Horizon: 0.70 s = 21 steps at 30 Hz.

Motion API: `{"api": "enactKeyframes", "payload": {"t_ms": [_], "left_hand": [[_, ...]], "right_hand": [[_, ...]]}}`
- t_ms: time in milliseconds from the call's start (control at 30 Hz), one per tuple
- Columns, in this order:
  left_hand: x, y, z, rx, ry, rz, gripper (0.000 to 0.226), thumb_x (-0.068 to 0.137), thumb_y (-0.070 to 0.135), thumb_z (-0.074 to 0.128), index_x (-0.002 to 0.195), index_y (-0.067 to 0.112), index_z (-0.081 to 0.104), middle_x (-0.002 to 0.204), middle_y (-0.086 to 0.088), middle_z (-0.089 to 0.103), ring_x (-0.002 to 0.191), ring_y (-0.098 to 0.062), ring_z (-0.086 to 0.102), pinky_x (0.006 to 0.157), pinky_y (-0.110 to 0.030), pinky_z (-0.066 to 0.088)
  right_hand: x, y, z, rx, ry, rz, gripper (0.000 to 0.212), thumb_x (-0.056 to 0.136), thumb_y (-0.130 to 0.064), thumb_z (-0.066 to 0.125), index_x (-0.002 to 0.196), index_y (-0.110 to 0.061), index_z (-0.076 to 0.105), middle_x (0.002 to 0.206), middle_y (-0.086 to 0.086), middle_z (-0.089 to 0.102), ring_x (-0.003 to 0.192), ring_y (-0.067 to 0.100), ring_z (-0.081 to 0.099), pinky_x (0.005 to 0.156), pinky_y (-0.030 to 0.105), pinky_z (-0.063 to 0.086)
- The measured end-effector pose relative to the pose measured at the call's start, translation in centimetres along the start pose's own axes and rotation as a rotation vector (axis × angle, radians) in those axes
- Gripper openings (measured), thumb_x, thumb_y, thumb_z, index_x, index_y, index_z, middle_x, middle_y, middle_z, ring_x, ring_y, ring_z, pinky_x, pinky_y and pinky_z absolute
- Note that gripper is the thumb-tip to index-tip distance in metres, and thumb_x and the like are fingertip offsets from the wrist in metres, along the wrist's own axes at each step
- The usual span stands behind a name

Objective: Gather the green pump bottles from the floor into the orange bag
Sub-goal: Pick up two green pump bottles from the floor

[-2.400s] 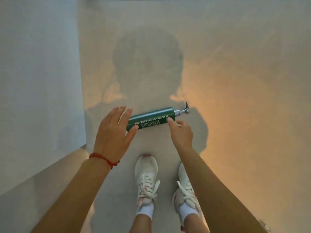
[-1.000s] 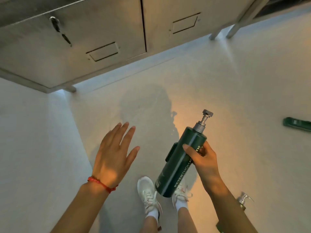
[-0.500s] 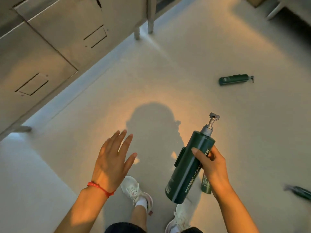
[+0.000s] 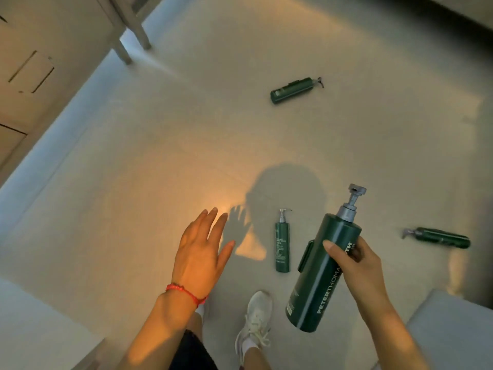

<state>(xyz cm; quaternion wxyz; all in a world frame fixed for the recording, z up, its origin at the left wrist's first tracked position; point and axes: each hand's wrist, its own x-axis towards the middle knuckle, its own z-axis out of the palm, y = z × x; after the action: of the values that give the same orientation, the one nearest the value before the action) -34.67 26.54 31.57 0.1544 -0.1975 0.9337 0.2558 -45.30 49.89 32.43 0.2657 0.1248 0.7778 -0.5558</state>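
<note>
My right hand (image 4: 356, 265) grips a dark green pump bottle (image 4: 320, 273) around its upper body, held tilted above the floor with the grey pump pointing up. My left hand (image 4: 200, 252) hovers flat and empty over the floor, fingers spread, a red cord on the wrist. Three more green pump bottles lie on the floor: a slim one (image 4: 282, 243) just left of the held bottle, one (image 4: 292, 90) farther ahead, and one (image 4: 442, 237) at the right. No orange bag is in view.
Metal cabinets (image 4: 29, 76) with thin legs (image 4: 125, 52) stand at the upper left. A pale raised surface (image 4: 453, 329) fills the lower right corner and another (image 4: 32, 324) the lower left. My white sneaker (image 4: 256, 319) stands on the light floor below the bottles.
I lifted the bottle off the floor with my right hand and turned to the right. The cabinets slid to the upper left and three bottles on the floor came into view.
</note>
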Motion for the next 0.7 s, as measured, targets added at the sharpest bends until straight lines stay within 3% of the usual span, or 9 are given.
{"api": "enactKeyframes", "payload": {"t_ms": [133,300,400,567,700], "left_hand": [[2.4,3.2,2.6,-0.003,-0.021,0.035,0.061,0.087,0.045,0.028,0.126,0.003,0.049,0.132,-0.022,0.05,0.123,-0.041,0.045,0.1,-0.051,0.036],[6.1,4.1,4.8,0.009,-0.055,0.081,0.063,0.085,0.047,0.027,0.131,0.007,0.043,0.139,-0.019,0.044,0.13,-0.037,0.037,0.105,-0.047,0.031],[9.3,4.1,7.0,0.009,-0.062,0.125,0.052,0.09,0.038,0.045,0.132,0.007,0.042,0.14,-0.018,0.042,0.131,-0.035,0.035,0.107,-0.045,0.028],[13.7,4.4,11.8,0.02,-0.053,0.205,0.047,0.081,0.016,0.066,0.122,-0.004,0.051,0.125,-0.029,0.053,0.117,-0.045,0.049,0.095,-0.055,0.041],[16.1,4.0,17.2,-0.019,-0.066,0.18,0.046,0.083,0.017,0.063,0.122,-0.004,0.051,0.125,-0.028,0.053,0.117,-0.042,0.049,0.095,-0.051,0.041]], "right_hand": [[1.6,1.7,-4.0,-0.029,0.052,0.033,0.024,0.076,-0.016,0.07,0.088,-0.032,0.057,0.089,-0.008,0.064,0.07,-0.011,0.062,0.053,0.003,0.045],[4.0,3.3,-6.6,-0.031,0.12,0.054,0.028,0.074,-0.017,0.072,0.088,-0.034,0.055,0.09,-0.01,0.063,0.072,-0.014,0.061,0.052,0.001,0.044],[6.6,4.5,-7.4,-0.021,0.165,0.059,0.026,0.074,-0.018,0.072,0.089,-0.033,0.056,0.09,-0.009,0.064,0.072,-0.012,0.062,0.053,0.002,0.045],[11.0,8.2,-7.9,-0.015,0.169,0.082,0.027,0.072,-0.023,0.073,0.091,-0.034,0.058,0.091,-0.01,0.065,0.074,-0.009,0.063,0.056,0.004,0.047],[14.3,12.1,-8.1,-0.021,0.135,0.101,0.028,0.07,-0.026,0.074,0.09,-0.036,0.057,0.091,-0.013,0.064,0.075,-0.011,0.062,0.055,0.003,0.046]]}}
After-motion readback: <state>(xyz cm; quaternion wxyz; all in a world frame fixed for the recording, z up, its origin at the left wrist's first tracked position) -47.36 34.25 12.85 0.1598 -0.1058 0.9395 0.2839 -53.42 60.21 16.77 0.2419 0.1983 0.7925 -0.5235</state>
